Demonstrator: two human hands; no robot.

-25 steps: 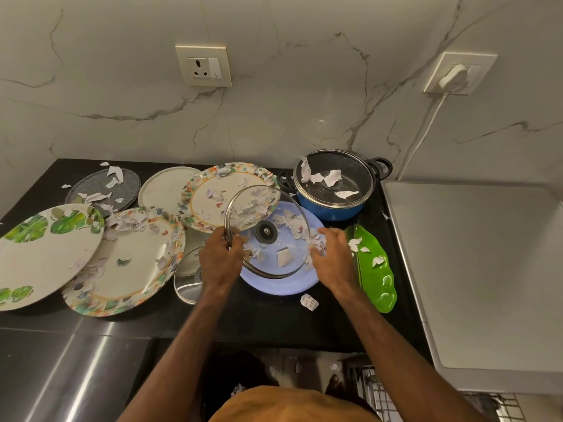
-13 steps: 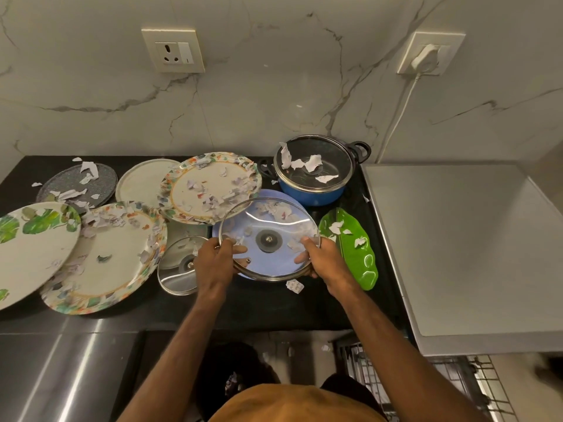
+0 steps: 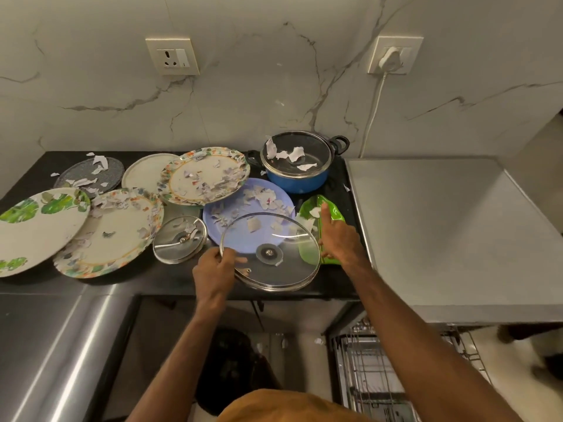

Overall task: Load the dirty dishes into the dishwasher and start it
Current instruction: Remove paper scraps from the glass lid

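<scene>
Head view, left to right, with the large glass lid [image 3: 269,252] as the fixed mark. Just left of that lid a smaller lid [image 3: 179,239] lies flat on the black counter [image 3: 170,281]. At the large lid's left rim the left hand [image 3: 213,271] pinches the metal edge, thumb on top and fingers curled beneath. The lid lies close to flat over the near part of the blue plate [image 3: 237,205] and reaches the counter's front edge. I cannot tell whether it rests there or is lifted clear.

Just beyond the lid's right rim the right hand [image 3: 342,239] is off the lid. Its fingers are straight and spread toward the green dish [image 3: 335,214]. Contact with that dish is not clear.

Below and to the right of the lid, under the right forearm, the dishwasher rack [image 3: 374,370] stands pulled out. So the whole disc hangs rightward from a one-sided grip at its left edge, and the rack lies on the far side from that grip. The lid has no long axis. I judge the carry must swing the lid right and down, across the right arm.
</scene>
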